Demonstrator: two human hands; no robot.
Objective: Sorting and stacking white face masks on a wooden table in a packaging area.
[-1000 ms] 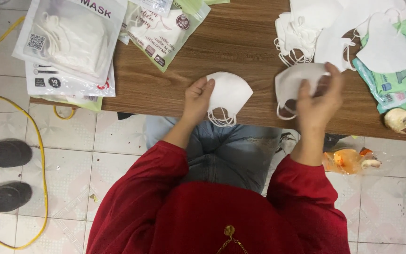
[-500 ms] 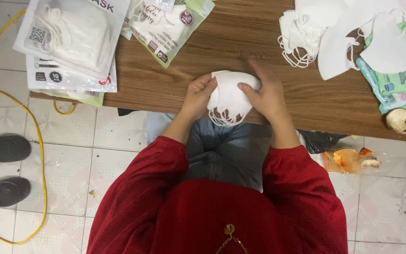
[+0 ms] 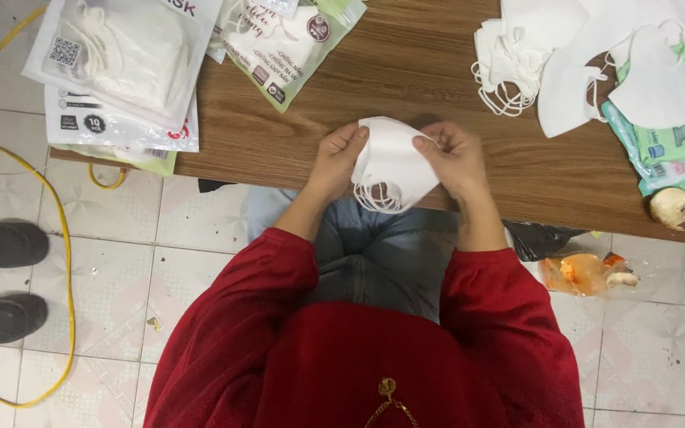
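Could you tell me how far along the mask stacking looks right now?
Done: sealed mask packs lie at the table's far left. In hand: the left hand and right hand pinch a small stack of white masks at the table edge. Left: loose masks remain piled at the far right.

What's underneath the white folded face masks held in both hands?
Under the white folded face masks, gripped by the left hand and right hand, lies the brown wooden table; its edge there is covered.

We see a wooden table (image 3: 295, 150) across the far side. Below us lies a pale tiled floor (image 3: 200, 261), evenly lit.
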